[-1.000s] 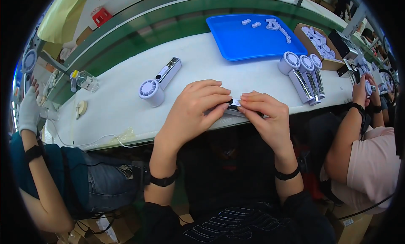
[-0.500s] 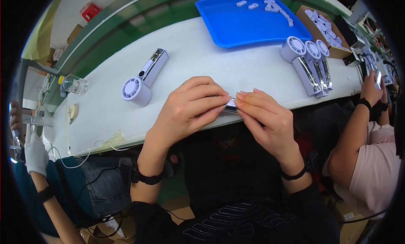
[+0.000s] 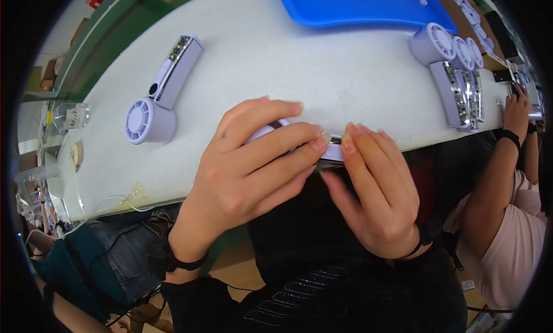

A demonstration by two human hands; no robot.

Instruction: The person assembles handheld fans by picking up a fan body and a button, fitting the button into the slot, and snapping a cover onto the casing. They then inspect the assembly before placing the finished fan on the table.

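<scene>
Near the front edge of the table, my left hand [image 3: 242,166] is wrapped round a lavender handheld fan [image 3: 332,154], whose round head shows between my fingers. My right hand [image 3: 377,192] pinches the handle end, fingertips on its upper edge and the thumb lower down. A dark slot shows in the handle by the fingertips. Most of the fan is hidden under my left fingers. To the left lies another handheld fan [image 3: 151,121], its handle open with the circuit parts showing.
Several fans [image 3: 446,74] with open handles lie side by side at the right. Behind them are a blue tray [image 3: 357,10] and a cardboard box of lavender parts [image 3: 494,61]. A plastic bottle [image 3: 75,117] stands far left. Co-workers sit on both sides, one with a pink sleeve [image 3: 489,258].
The view has shifted closer to the table. My left hand has tilted, so the fan's head now shows. My right fingertips have shifted along the handle, and its slot has come into sight.
</scene>
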